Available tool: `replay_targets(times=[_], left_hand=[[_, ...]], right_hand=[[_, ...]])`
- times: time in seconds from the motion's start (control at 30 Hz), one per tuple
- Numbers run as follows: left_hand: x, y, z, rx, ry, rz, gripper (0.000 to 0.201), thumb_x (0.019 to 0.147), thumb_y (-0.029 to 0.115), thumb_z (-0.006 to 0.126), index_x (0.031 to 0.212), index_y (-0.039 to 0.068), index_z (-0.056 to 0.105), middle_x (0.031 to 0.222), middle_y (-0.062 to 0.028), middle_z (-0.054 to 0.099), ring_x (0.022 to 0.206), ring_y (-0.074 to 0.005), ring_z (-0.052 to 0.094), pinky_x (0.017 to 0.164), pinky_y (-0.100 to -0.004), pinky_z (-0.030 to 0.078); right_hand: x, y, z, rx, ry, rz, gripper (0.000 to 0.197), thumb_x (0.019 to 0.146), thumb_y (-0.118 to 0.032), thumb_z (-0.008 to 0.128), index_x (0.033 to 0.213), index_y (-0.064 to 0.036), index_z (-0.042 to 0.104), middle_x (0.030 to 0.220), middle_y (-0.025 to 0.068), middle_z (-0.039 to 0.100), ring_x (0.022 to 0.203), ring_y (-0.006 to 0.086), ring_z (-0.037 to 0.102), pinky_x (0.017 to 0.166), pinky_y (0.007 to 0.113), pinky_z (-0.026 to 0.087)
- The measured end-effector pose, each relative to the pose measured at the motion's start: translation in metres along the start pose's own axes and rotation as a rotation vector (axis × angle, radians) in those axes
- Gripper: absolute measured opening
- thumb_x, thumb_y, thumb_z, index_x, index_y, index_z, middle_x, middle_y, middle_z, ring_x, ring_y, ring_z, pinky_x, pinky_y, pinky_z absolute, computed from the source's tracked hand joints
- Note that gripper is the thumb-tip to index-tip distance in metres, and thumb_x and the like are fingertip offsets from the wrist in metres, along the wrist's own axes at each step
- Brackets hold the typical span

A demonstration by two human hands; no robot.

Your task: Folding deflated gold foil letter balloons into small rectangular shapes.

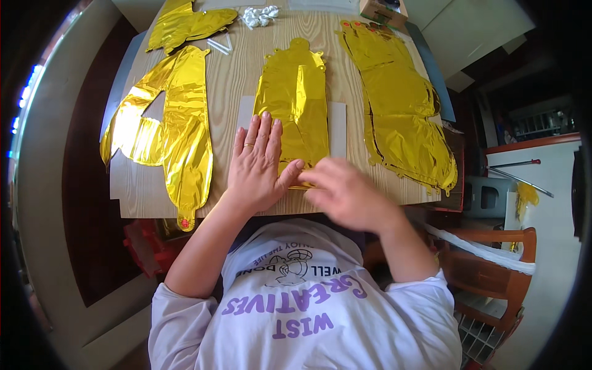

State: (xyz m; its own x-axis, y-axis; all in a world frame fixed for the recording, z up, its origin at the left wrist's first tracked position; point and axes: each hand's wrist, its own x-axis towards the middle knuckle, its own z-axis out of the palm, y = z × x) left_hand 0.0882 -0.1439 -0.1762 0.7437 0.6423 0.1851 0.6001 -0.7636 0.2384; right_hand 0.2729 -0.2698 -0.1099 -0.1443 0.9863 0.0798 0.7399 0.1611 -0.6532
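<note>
A flat gold foil balloon (pixel 299 92) lies in front of me at the middle of the table, partly over a pale sheet (pixel 337 131). Pressed flat on its left side, my left hand (pixel 259 157) has its fingers stretched out and a ring on one of them. By the balloon's near edge is my right hand (pixel 348 194), its fingers pointing left toward my left thumb. Motion blurs those fingers, so I cannot tell whether they pinch anything.
Gold foil balloons lie at left (pixel 185 123) and right (pixel 401 98), with another gold foil piece (pixel 185 28) at the far left. Nearby are clear strips (pixel 219 45) and small white bundles (pixel 259 16). A cardboard box (pixel 383 12) stands at the far right; a wooden chair (pixel 487 259) is beside me.
</note>
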Motion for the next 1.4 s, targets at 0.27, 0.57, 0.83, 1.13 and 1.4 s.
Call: replay_targets(times=[0.27,0.57,0.83,1.13,1.4], left_hand=[[-0.001,0.007,-0.005,0.028,-0.009,-0.012,0.104,0.095,0.077,0.041,0.161,-0.002,0.025,0.168,-0.0259,0.02,0.159,-0.0383,0.011,0.127,-0.0515,0.005],[-0.003,0.009,-0.009,0.015,0.025,-0.009,0.12,0.083,0.085,0.051,0.16,-0.002,0.025,0.167,-0.0272,0.021,0.157,-0.0447,0.009,0.126,-0.056,0.006],[-0.004,0.008,-0.006,0.001,0.042,-0.008,0.122,0.08,0.086,0.054,0.16,-0.001,0.025,0.165,-0.0291,0.022,0.156,-0.0474,0.012,0.125,-0.0581,0.008],[-0.003,0.01,-0.009,-0.008,0.025,-0.021,0.123,0.08,0.087,0.053,0.16,-0.001,0.025,0.165,-0.0296,0.022,0.155,-0.0474,0.012,0.125,-0.0586,0.008],[-0.001,0.01,-0.009,0.015,0.001,-0.03,0.124,0.079,0.089,0.052,0.161,-0.001,0.025,0.165,-0.029,0.023,0.156,-0.0464,0.012,0.126,-0.057,0.008]], right_hand=[[0.056,0.079,-0.076,0.389,0.034,0.656,0.02,0.1,-0.02,0.067,0.107,-0.0008,0.069,0.094,0.0045,0.068,0.076,0.0121,0.068,0.067,0.026,0.056],[0.13,0.096,-0.073,0.633,-0.03,0.881,0.031,0.093,-0.027,0.075,0.106,-0.0011,0.065,0.089,0.0059,0.068,0.074,0.0125,0.069,0.064,0.026,0.059],[0.142,0.096,-0.07,0.416,-0.146,0.87,0.023,0.092,-0.028,0.072,0.101,-0.0077,0.067,0.082,0.0033,0.07,0.071,0.0106,0.07,0.056,0.023,0.052],[0.129,0.09,-0.081,0.844,-0.146,0.901,0.024,0.094,-0.023,0.07,0.11,-0.0045,0.068,0.093,0.0069,0.075,0.079,0.0166,0.073,0.065,0.026,0.056],[0.124,0.103,-0.07,0.762,-0.22,0.871,0.016,0.096,-0.021,0.07,0.102,-0.0062,0.07,0.093,0.0053,0.076,0.076,0.0125,0.072,0.06,0.023,0.053]])
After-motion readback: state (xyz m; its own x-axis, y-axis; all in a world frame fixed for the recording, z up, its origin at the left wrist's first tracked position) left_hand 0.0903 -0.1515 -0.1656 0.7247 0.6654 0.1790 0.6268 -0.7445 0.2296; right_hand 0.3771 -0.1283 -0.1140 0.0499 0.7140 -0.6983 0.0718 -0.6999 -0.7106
